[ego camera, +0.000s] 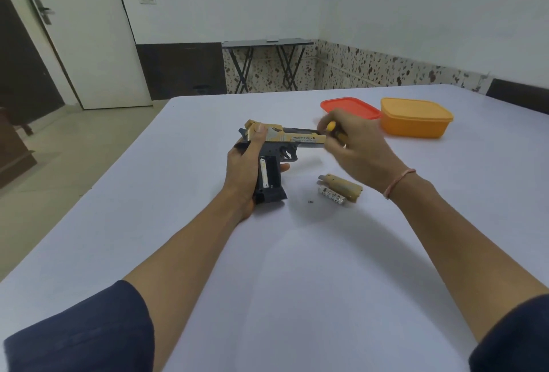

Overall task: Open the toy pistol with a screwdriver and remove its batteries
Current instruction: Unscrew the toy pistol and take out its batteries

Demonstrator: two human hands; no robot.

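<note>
Gripping, my left hand [243,169]: it curls around the black grip of the toy pistol [294,138], with the thumb up on the rear of the tan slide.
Toy pistol: low over the white surface [297,252], muzzle to my right; the grip compartment is open and one battery [263,171] sits inside.
My right hand [356,148]: blurred, closed around the yellow-handled screwdriver [332,129] at the muzzle end.
Lying near the right wrist: tan cover [341,187], second battery [332,195] against it, small screw [311,201] nearby.
Farther back: orange box [416,119] and red lid [347,107], side by side.
</note>
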